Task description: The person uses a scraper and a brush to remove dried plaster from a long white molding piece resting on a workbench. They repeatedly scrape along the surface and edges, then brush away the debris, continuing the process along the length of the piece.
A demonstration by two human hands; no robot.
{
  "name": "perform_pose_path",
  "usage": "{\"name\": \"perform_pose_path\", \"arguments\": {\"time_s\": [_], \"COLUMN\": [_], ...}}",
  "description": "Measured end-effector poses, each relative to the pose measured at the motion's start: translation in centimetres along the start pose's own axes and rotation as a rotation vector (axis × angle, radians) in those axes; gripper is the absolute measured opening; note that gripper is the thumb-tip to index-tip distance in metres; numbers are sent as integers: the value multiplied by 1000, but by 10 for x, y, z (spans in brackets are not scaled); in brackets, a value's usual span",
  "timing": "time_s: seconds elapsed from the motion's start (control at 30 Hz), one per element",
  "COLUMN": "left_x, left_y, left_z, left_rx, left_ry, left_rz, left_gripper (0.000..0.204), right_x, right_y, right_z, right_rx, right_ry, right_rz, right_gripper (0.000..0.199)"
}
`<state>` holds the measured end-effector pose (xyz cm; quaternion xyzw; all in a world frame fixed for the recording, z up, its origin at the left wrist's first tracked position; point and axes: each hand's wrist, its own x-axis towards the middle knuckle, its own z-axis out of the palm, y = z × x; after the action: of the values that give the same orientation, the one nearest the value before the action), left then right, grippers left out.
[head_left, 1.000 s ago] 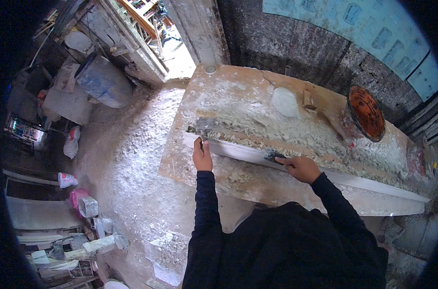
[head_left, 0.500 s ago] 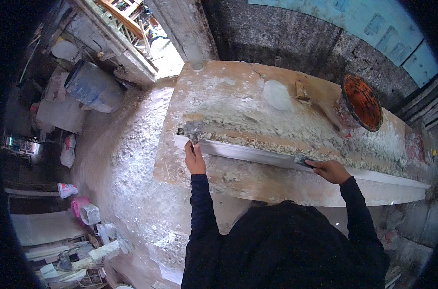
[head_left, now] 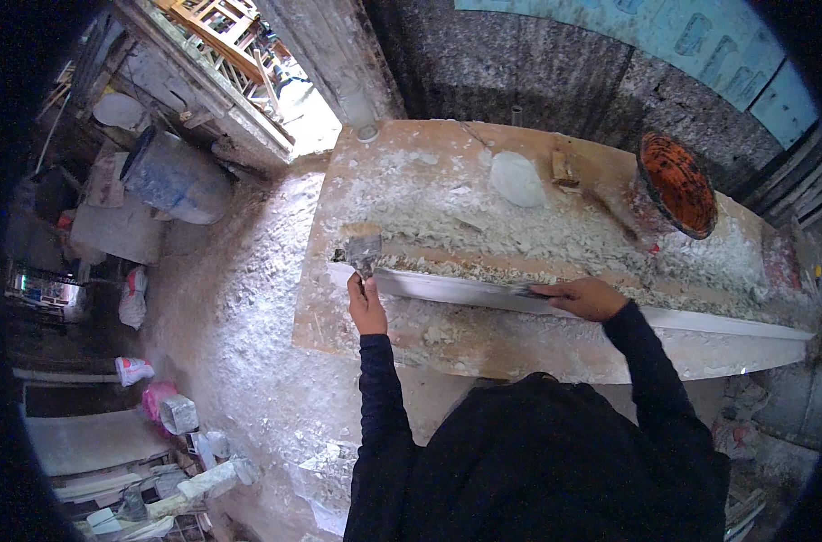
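A long white moulding [head_left: 451, 290], apparently plaster, runs across the near part of a worktable [head_left: 537, 339]. Beside its left end, my left hand [head_left: 367, 307] is closed on the handle of what looks like a flat paintbrush [head_left: 365, 248], with a grey band and a tan tip pointing away from me. My right hand [head_left: 587, 299] grips a dark flat scraper [head_left: 524, 291] at the moulding's upper edge, near its middle. The scraper's handle is hidden in my fingers. Crumbly whitish plaster [head_left: 519, 237] lies along the moulding's far side.
An orange-lined bucket [head_left: 677, 185] tilts at the table's back right. A round white patch [head_left: 517, 179] and a small wooden block [head_left: 564, 169] are farther back. A clear container [head_left: 361, 117] stands at the far left corner. A blue barrel [head_left: 178, 176] stands left, beyond the whitened floor [head_left: 239, 334].
My right hand has slid left along the moulding with the scraper, which now lies flatter. My left hand has stayed at the left end with the paintbrush.
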<state>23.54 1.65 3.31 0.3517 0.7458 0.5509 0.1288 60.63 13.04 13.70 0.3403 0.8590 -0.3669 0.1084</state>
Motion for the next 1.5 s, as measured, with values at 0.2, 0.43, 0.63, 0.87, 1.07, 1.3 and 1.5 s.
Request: {"name": "perform_pose_path", "arguments": {"time_s": [0.2, 0.43, 0.63, 0.87, 1.07, 1.3, 1.5], "left_x": [-3, 0, 2, 0, -1, 1, 4], "left_y": [-18, -28, -22, -5, -2, -14, -14], "left_z": [3, 9, 5, 6, 3, 4, -11], "left_rx": [-43, -90, -61, 58, 92, 70, -30], "left_ry": [15, -5, 21, 27, 36, 23, -1], "left_rz": [-65, -109, -128, -149, -112, -169, -201], "left_gripper": [42, 38, 37, 38, 36, 39, 43], "right_x": [-92, -80, -14, 43, 32, 81, 89], "right_y": [31, 60, 47, 12, 23, -13, -24], "right_z": [-37, -40, -40, -31, -39, -11, -34], "right_rx": [246, 382, 448, 354, 305, 211, 31], "right_ry": [-129, -206, -300, -250, -299, -76, -282], "right_rz": [493, 345, 166, -6, -18, -313, -261], "right_gripper": [41, 40, 36, 35, 35, 34, 36]}}
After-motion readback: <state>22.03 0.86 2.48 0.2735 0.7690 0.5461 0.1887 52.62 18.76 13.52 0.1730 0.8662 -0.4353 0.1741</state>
